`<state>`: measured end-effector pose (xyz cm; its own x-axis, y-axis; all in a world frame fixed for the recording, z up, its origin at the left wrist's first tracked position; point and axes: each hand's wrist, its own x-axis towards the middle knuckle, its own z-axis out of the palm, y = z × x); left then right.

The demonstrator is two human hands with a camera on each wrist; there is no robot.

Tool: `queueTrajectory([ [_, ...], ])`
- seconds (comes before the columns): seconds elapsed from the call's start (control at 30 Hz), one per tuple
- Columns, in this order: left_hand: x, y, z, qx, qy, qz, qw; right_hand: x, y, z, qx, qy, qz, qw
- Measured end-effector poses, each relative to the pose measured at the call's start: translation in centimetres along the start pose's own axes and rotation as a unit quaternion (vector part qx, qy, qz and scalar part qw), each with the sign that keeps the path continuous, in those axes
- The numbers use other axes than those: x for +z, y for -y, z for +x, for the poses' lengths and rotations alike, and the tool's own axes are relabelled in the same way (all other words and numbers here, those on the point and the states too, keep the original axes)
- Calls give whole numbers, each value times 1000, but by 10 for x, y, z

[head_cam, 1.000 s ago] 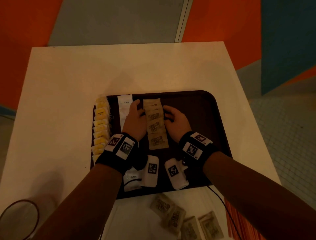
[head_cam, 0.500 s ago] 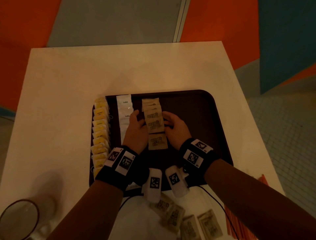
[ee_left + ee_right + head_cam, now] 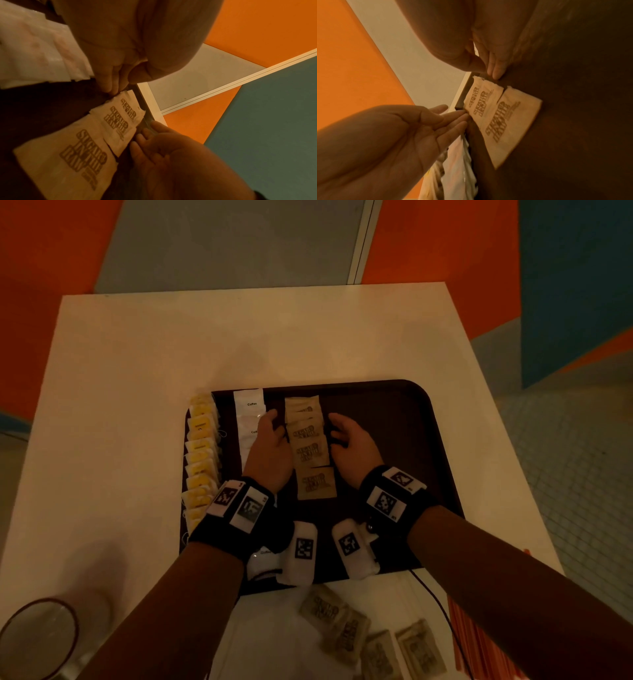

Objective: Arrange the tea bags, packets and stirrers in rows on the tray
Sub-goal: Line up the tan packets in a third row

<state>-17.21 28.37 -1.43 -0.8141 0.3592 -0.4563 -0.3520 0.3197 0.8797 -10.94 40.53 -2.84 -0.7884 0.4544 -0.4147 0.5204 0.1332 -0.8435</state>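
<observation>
A dark brown tray [image 3: 431,446] holds three columns: yellow tea bags [image 3: 200,453] at its left edge, white coffee packets [image 3: 248,409], and brown sugar packets [image 3: 310,450] overlapping in a row. My left hand [image 3: 270,443] lies along the left side of the sugar row and my right hand [image 3: 351,441] along its right side. The left wrist view shows my straight left fingertips [image 3: 111,82] touching the packet edges [image 3: 120,115]. My right fingertips [image 3: 494,71] touch the far end of the row [image 3: 503,119]. Neither hand holds anything.
Several loose brown sugar packets [image 3: 346,631] lie on the white table [image 3: 137,371] in front of the tray. Orange stirrers [image 3: 472,642] lie at the front right edge. A round cup [image 3: 37,642] stands at the front left. A cable [image 3: 435,597] trails from my right wrist.
Both hands slid a little toward me along the sugar row, then back toward its far end. The far packets now sit bunched closer together.
</observation>
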Motion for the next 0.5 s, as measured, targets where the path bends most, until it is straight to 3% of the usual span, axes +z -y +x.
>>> queueTrajectory([
  [0.13,2,-11,9,9,-9,31,999,3,8,9,2,15,25,1000],
  [0.27,6,-18,12,-8,4,-10,1000,5,13,13,5,34,32,999],
  [0.5,-4,0,-8,-29,26,26,999,-10,1,-8,36,6,-26,999],
])
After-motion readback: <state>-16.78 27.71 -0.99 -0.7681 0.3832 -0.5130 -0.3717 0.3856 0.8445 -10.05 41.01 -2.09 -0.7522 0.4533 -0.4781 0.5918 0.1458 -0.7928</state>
